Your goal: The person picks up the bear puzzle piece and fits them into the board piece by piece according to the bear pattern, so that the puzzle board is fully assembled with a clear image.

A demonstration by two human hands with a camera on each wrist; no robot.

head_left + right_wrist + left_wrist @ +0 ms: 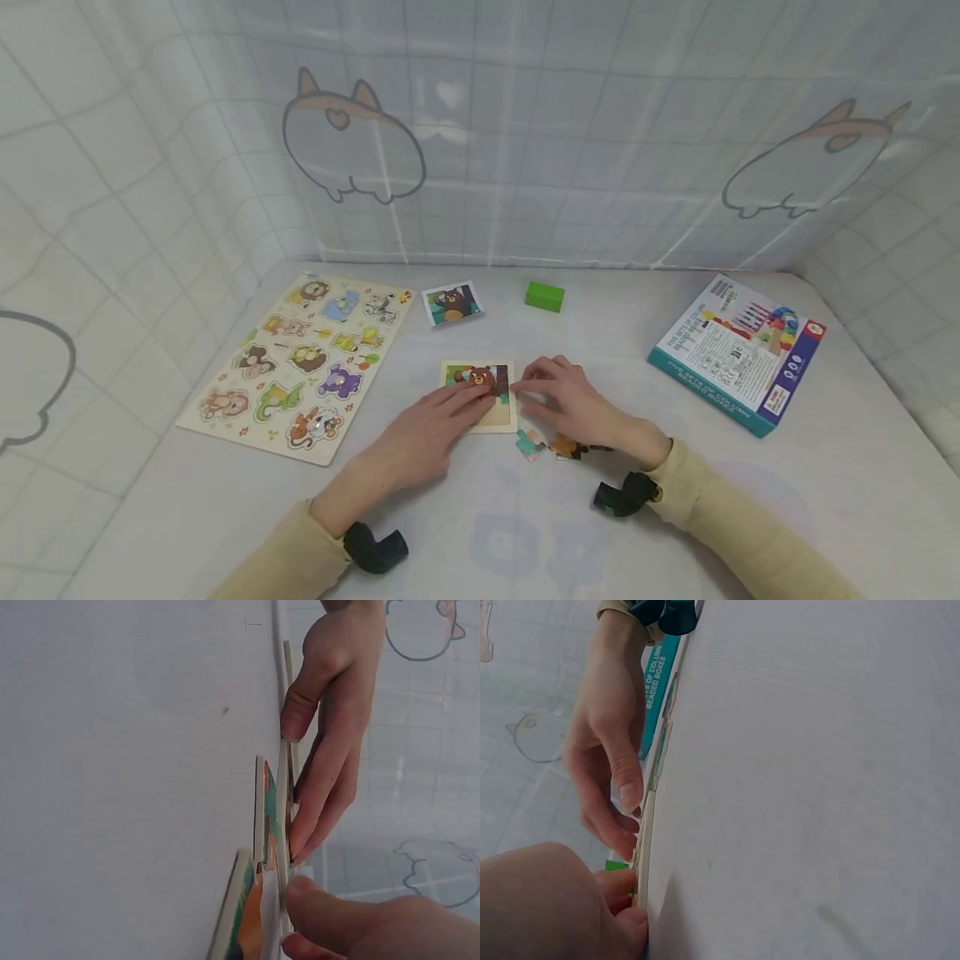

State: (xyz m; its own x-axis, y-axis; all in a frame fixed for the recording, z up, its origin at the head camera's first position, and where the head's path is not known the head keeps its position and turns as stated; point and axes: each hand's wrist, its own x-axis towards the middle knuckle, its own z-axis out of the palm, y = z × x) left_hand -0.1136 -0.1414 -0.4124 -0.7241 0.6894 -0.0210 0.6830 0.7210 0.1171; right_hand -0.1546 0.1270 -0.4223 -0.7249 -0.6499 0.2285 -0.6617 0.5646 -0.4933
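Observation:
My left hand (pixel 427 425) lies over a small wooden jigsaw tray (pixel 480 430), its straight fingers resting on the bear picture inside. The bear's head (pixel 482 379) shows in the upper part, and bare wood shows below. In the right wrist view, the left thumb (pixel 297 724) sits at the tray's edge. My right hand (pixel 573 404) is at the tray's right side, forefinger tip at the rim and thumb apart from it. Beneath and beside this hand lie loose jigsaw pieces: a teal one (pixel 530 446) and an orange-brown one (pixel 567 447), partly covered.
An animal peg puzzle board (pixel 300 367) lies to the left. Behind the tray are a bear picture card (pixel 453 303) and a green block (pixel 544 297). A beaded boxes carton (pixel 738 354) lies at the right. A patterned cloth wall (pixel 525 150) stands at the back.

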